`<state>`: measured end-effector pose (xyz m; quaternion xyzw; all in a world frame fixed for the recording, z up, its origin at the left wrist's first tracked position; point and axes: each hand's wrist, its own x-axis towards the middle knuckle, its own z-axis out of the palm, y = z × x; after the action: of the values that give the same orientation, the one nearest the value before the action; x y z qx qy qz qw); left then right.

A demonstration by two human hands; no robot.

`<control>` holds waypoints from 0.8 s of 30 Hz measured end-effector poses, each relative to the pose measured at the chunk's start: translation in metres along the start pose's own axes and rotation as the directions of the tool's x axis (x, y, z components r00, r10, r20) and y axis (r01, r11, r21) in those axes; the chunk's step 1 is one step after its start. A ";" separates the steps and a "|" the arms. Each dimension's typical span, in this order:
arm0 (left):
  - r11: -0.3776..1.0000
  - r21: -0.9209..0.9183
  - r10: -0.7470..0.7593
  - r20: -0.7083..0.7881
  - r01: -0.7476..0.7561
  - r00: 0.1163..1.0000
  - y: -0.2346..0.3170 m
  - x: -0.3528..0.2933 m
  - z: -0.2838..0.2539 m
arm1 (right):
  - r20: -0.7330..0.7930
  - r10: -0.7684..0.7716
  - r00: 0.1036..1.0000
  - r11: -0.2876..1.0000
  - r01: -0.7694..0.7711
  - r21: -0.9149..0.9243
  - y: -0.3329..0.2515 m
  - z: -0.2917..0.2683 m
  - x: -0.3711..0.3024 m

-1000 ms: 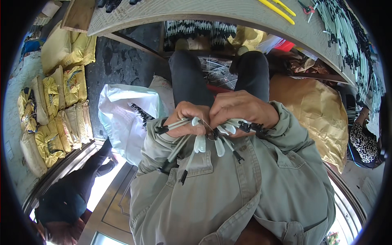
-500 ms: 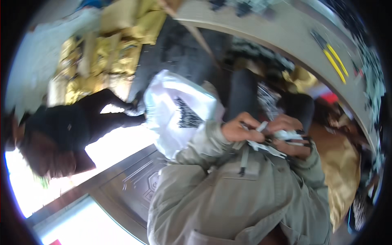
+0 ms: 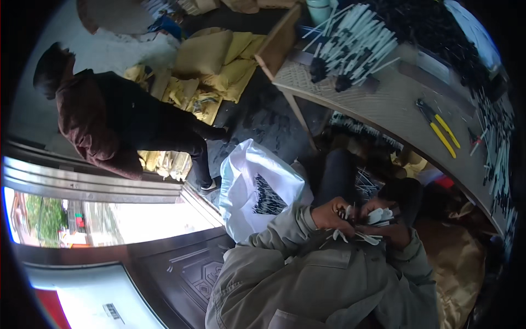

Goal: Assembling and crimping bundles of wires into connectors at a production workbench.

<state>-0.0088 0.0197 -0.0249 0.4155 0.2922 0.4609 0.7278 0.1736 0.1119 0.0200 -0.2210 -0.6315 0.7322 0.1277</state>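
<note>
Close together over my lap, both my hands hold thin white strips with black parts. My left hand [image 3: 330,214] is closed, its fingers pinching small black pieces and a few pale strips that poke out below it. My right hand [image 3: 395,234] wraps around a bunch of white strips [image 3: 379,216], whose broad flat ends stick out between the fingers. The two hands almost touch, and the fingertips partly hide what lies between them. Left of my left hand, an open white sack [image 3: 233,192] holds a pile of black-and-white strips [image 3: 268,196].
A table [image 3: 383,101] curves along the upper right, bearing a heap of white strips with black ends [image 3: 353,46] and yellow-handled pliers [image 3: 440,131]. Yellow sacks [image 3: 205,55] lie at the back. Another person [image 3: 120,115] stands at the left by a doorway. A brown sack [image 3: 455,268] sits at my right.
My view has swung, so the table and sack sit lower in the picture. The other person now appears upright at the left. My hands stay together, and the strips between them have shifted.
</note>
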 end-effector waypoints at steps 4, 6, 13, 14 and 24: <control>0.965 0.251 0.070 0.028 -0.074 0.997 0.000 -0.007 -0.006 | -0.007 -0.113 0.994 0.986 0.112 -0.123 -0.004 0.003 -0.003; 0.925 0.340 0.129 0.138 -0.169 0.982 0.001 0.000 -0.005 | -0.044 -0.212 0.976 0.957 0.199 -0.209 0.001 0.001 -0.005; 0.964 0.109 -0.158 -0.502 0.243 0.850 -0.026 0.001 -0.024 | -0.159 -0.208 0.965 0.898 0.124 -0.422 0.025 -0.012 0.005; 0.922 0.201 -0.203 -0.480 0.332 0.853 -0.026 0.000 -0.031 | -0.142 -0.250 0.958 0.886 0.167 -0.433 0.021 -0.015 0.003; 0.995 -0.093 0.028 -0.119 -0.039 0.992 -0.011 -0.007 -0.030 | -0.054 -0.145 0.988 0.973 0.133 -0.186 0.009 0.011 0.012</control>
<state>-0.0310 0.0204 -0.0488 0.3571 0.3052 0.5101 0.7205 0.1587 0.1060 0.0104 -0.2117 -0.7051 0.6526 0.1792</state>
